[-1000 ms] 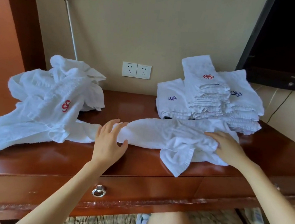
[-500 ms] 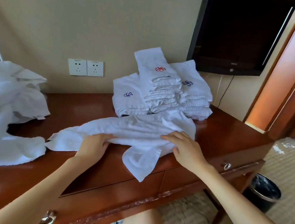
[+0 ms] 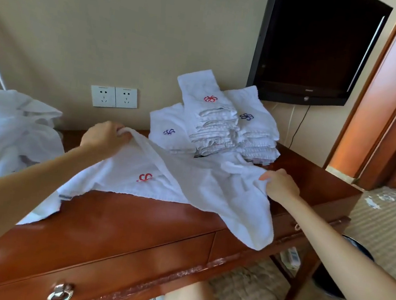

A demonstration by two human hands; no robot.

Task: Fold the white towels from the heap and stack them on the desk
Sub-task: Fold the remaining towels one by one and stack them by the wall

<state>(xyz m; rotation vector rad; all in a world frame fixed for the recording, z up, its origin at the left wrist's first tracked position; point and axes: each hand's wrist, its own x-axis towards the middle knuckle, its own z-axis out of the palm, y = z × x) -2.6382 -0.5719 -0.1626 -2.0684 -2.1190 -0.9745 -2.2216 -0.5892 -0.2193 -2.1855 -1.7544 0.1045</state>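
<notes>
The towel (image 3: 200,182) lies half-spread on the desk (image 3: 132,229), with one corner hanging over the front edge. My left grip (image 3: 105,136) pinches its far corner, raised off the desk. My right grip (image 3: 280,185) is clamped on the right edge. Risk: the cloth touches the stack (image 3: 210,121) behind it, so a hard pull could topple the stack. The heap (image 3: 7,126) sits at far left.

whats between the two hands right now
In the head view, one white towel with a red logo spans from the left hand to the right hand, both gripping it over the desk.
</notes>
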